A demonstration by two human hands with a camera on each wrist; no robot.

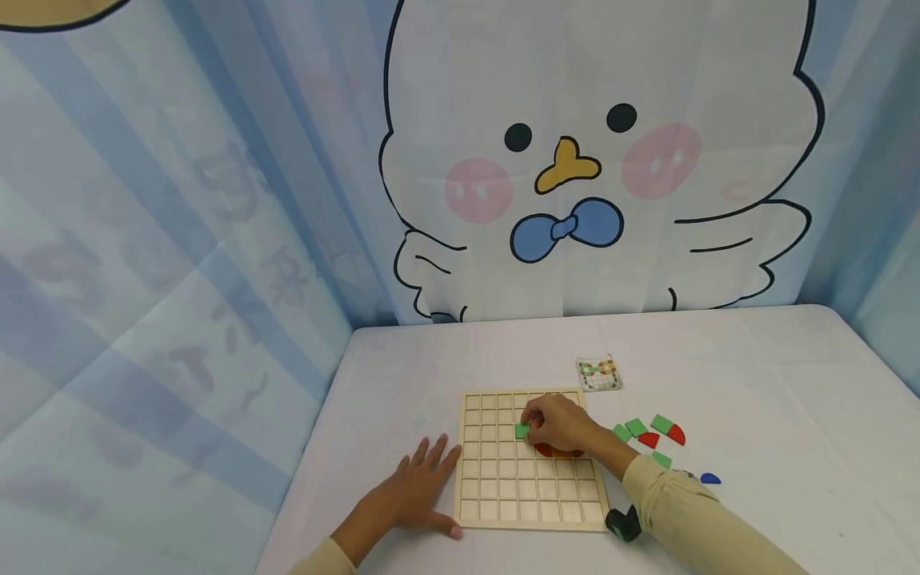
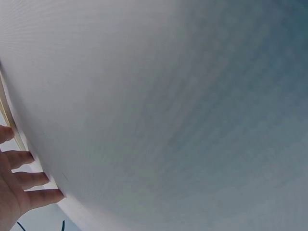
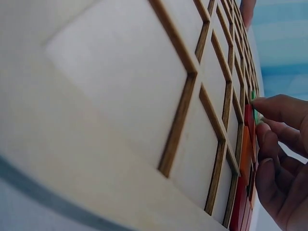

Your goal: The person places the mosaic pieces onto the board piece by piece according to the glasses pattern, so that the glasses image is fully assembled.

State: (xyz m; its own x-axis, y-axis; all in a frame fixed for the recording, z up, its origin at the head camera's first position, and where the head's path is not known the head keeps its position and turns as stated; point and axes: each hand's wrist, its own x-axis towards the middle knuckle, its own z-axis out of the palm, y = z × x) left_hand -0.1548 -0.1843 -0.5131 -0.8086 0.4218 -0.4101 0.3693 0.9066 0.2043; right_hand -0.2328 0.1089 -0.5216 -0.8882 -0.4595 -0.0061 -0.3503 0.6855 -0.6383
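"Fingers of the right hand?"
"Pinched on one green piece, over the grid board."
"And the left hand?"
"Fingers spread apart, beside the board's left edge."
"On the tabletop?"
"I see four green squares, two red wedges, one blue piece."
"Right wrist view?"
"Orange pieces and red pieces by those fingers, mostly hidden in the head view."

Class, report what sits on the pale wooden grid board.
Flat red pieces and orange pieces show, with a green piece at the person's right grip. Whatever lies beneath that grip is covered and cannot be seen.
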